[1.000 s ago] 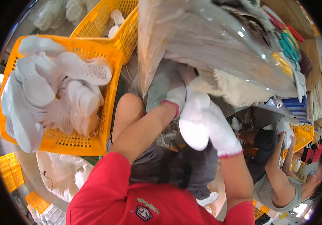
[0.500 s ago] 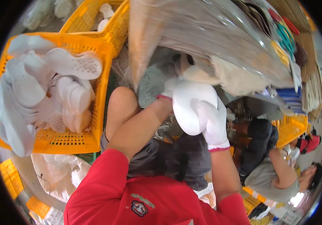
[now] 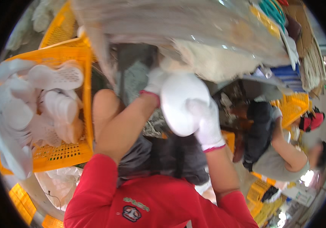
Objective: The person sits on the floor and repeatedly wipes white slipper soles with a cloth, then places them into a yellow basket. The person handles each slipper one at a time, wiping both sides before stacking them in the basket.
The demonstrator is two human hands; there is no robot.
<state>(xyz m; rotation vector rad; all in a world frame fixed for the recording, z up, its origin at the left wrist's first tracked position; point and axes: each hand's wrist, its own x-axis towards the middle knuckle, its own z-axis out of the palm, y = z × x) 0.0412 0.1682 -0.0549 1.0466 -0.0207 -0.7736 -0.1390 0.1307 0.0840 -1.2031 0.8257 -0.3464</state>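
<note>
Between my hands, above my lap, is a smooth white piece point(image 3: 183, 114) with a rounded near end; its exact kind is unclear. My right hand point(image 3: 204, 119), in a white knit glove with a pink cuff, grips its right side, the thumb lying across the top. On the far left side, my left hand point(image 3: 156, 80), gloved the same way, is against the piece. Its fingers are hidden behind the piece and blurred. The far end of the piece blends into pale material behind it. To the left, several white sole-shaped pieces point(image 3: 56, 77), some dotted with holes, fill a yellow basket point(image 3: 88, 114).
Clear plastic sheeting point(image 3: 193, 22) over a cream cloth point(image 3: 216, 62) hangs just beyond my hands. At the right sits another person point(image 3: 280, 161) in grey, near a yellow crate point(image 3: 294, 108). Teal-handled scissors point(image 3: 273, 11) are at the upper right. A second yellow basket point(image 3: 62, 26) stands far left.
The whole view has shifted, so the baskets and sheeting appear lower or further left. My hands and the white piece stay together, the right hand keeping its grip.
</note>
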